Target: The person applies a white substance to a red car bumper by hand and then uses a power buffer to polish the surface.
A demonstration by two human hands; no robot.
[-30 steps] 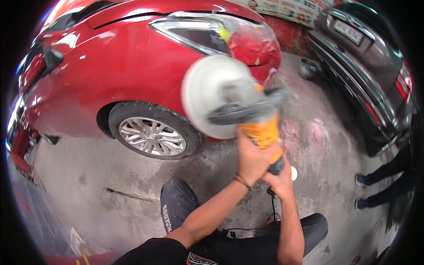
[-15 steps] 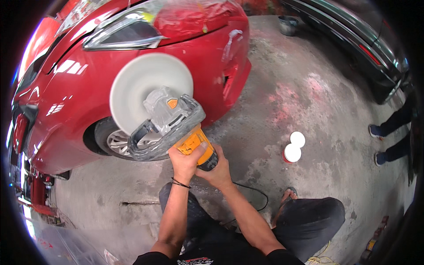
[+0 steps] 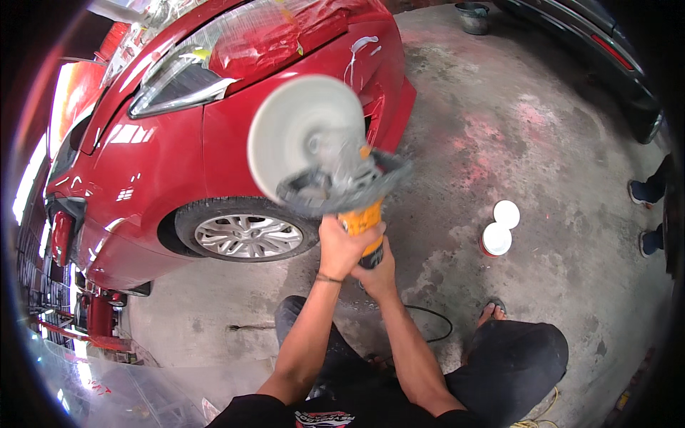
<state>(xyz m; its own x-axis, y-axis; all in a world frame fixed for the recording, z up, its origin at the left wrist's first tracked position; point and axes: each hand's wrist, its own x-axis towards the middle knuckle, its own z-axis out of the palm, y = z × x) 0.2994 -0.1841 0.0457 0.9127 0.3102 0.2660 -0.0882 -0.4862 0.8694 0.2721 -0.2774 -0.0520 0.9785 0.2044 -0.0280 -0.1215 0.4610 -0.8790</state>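
Both hands grip a yellow and black power polisher with a grey guard handle and a wide white round pad. My left hand wraps round the yellow body just behind the guard. Lower down, my right hand holds the black rear end. The pad is blurred and lies over the front side of a red car, above and right of its front wheel. Whether it touches the paint, I cannot tell. The headlight is partly bordered by clear film and red-stained masking.
A dark cord loops across the concrete floor beside my legs. To the right stand a small tub with white contents and its white lid. A dark car, a bucket and another person's legs are beyond.
The polisher has moved right along the car toward its front corner, with both hands still on it. More of the front wheel shows now. The whole view has also shifted slightly.
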